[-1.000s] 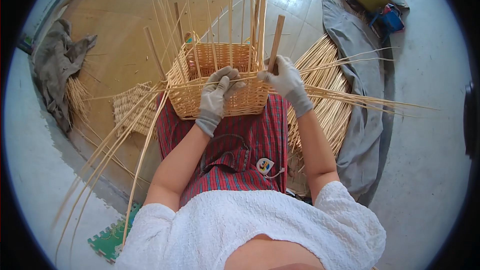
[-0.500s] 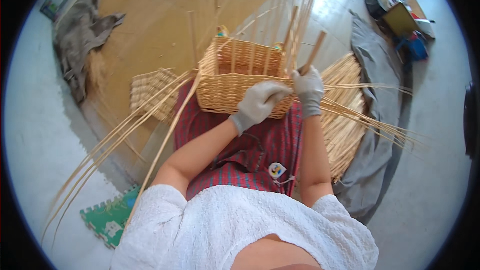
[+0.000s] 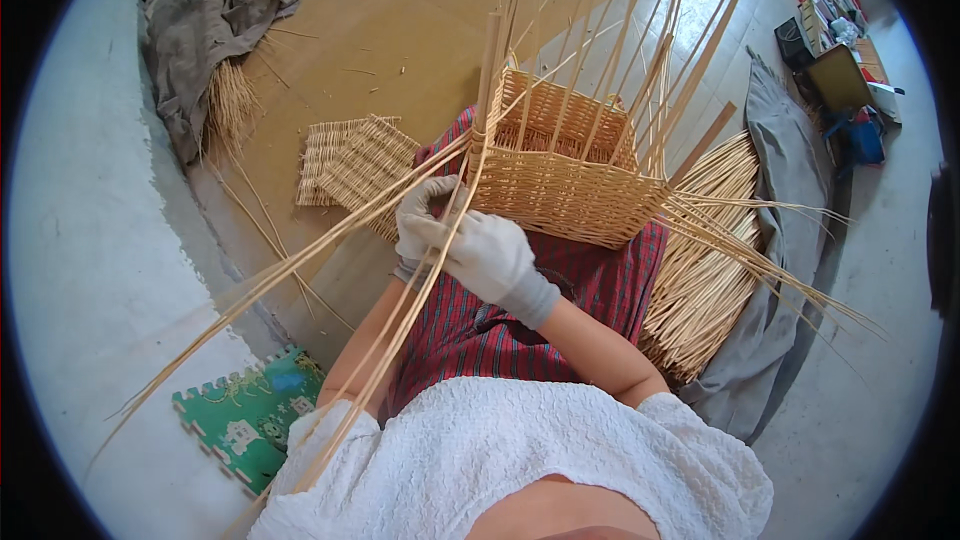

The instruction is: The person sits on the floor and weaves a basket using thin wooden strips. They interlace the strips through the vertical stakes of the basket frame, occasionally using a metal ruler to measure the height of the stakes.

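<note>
A rectangular wicker basket (image 3: 570,200) with long upright canes and wooden sticks sits on red striped fabric (image 3: 598,275) over my lap. Below its left corner, both my hands, in off-white gloves, are close together. My left hand (image 3: 425,212) is curled round the pale rattan strands (image 3: 300,261) that run from that corner toward me. My right hand (image 3: 490,255) lies just right of it, fingers closed on the same strands and partly covering the left fingers. More strands stick out from the basket's right corner.
Woven panels (image 3: 350,155) lie left of the basket. A cane bundle (image 3: 705,280) rests on grey cloth (image 3: 775,220) at right. Crumpled grey cloth (image 3: 200,50) with canes is at upper left, a green foam mat (image 3: 240,420) at lower left, boxes and clutter (image 3: 835,70) at upper right.
My hands left the basket's near rim and right corner and came to the strands below its left corner. The basket appears farther right in the view, which has shifted.
</note>
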Available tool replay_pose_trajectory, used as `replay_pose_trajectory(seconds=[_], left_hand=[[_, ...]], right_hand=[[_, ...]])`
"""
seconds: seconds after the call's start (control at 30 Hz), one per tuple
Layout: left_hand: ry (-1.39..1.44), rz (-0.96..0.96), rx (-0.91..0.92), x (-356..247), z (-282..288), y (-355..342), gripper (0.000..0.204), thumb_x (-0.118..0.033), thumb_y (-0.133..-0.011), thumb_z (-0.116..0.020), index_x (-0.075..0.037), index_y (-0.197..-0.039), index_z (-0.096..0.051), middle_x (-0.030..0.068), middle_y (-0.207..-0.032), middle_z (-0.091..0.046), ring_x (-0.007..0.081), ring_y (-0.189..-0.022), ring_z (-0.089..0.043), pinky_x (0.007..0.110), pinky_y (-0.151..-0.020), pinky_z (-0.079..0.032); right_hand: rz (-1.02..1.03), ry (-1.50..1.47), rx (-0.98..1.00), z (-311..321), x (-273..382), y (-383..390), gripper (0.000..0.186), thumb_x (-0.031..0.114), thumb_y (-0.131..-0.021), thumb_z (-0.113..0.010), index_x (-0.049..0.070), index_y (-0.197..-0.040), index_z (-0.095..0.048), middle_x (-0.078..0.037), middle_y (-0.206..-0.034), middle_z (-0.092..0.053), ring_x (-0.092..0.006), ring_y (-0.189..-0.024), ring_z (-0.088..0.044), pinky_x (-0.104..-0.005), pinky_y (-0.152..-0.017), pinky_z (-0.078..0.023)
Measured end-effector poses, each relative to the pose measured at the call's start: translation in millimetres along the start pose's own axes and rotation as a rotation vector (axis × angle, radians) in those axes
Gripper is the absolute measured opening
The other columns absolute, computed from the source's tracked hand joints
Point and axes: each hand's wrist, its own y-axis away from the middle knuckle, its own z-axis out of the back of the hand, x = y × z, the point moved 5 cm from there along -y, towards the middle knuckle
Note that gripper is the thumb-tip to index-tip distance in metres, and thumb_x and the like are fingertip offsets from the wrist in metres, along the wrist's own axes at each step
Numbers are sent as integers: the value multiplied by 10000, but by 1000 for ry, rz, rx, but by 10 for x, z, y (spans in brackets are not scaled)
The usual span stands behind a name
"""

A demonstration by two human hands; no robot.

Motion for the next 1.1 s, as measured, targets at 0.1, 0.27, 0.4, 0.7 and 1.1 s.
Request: replay_pose_trajectory(seconds=[0.1, 0.27, 0.4, 0.7, 1.1], left_hand=[[-50, 99, 124, -197, -15, -354, 356, -116, -909, -792, 3, -1207, -637, 48, -1022, -670, 126, -941, -641, 265, -831, -542], [-266, 295, 717, -474, -296, -1063, 503, -107, -901, -804, -56, -1349, -582, 9, -1096, -646, 112, -1037, -609, 265, -902, -533], [-214, 281, 844, -351, -401, -1114, 449, -69, -888, -810, -99, -1281, -593, -26, -1042, -604, 110, -1005, -585, 271, -917, -531], [-619, -303, 319, -127, -408, -824, 393, -115, -905, -787, -116, -1264, -628, 46, -1263, -443, 187, -1168, -537, 364, -1050, -471], [-106, -223, 9, 275, -519, -766, 372, 5, -916, -731, -99, -1256, -621, 18, -1211, -616, 106, -1019, -595, 256, -873, -538]], right_hand=[[32, 140, -16, -45, 109, -128, 212, 364, -887, -729, 161, -932, -691, -57, -803, -621, -267, -746, -664, -432, -645, -547], [45, 148, -28, 126, 124, 101, 192, 340, -890, -724, 154, -906, -680, -47, -799, -608, -254, -779, -654, -418, -680, -544], [-129, -268, -253, 396, -259, 417, 121, 189, -925, -690, 112, -1007, -735, -35, -898, -709, -213, -772, -669, -346, -667, -538], [-891, -983, -811, 412, -2018, 909, 213, 119, -1014, -686, 8, -1193, -718, -36, -898, -727, -67, -753, -619, -220, -613, -492], [99, -917, -680, 1179, -1581, -665, 633, 41, -1005, -593, 71, -1588, -345, -198, -1150, -714, -253, -1050, -708, -401, -940, -570]])
